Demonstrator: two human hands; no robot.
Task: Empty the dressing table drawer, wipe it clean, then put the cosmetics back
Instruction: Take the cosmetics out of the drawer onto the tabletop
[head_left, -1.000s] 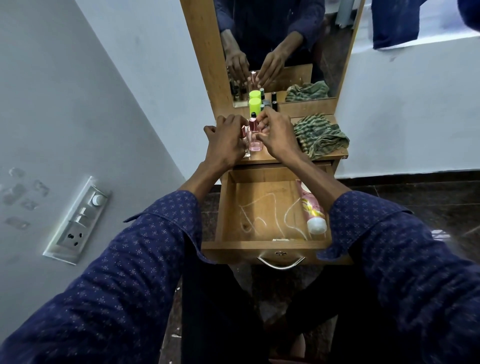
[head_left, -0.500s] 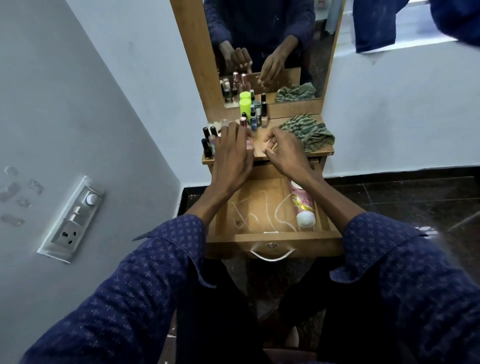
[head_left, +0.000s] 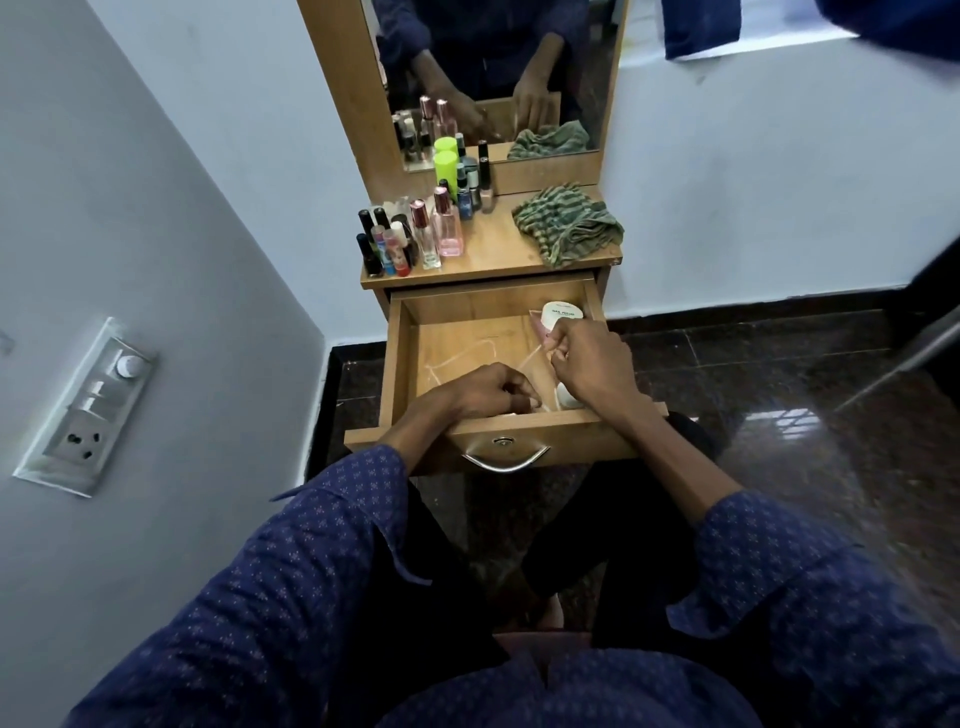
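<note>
Drawer: open wooden drawer, chalky streaks.
Right hand: grasping pink-white tube, right rear corner; lift clear.
Left hand: curled, front edge; contents cannot tell.

Pale walls, dark glossy floor

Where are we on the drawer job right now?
Emptying is nearly done: most cosmetics stand on the tabletop. In hand: the right hand grips the pink tube in the drawer, and the left hand is curled at the drawer's front; whether it holds anything is unclear. Left: white streaks mark the drawer floor, the striped cloth lies unused, and nothing has gone back.
</note>
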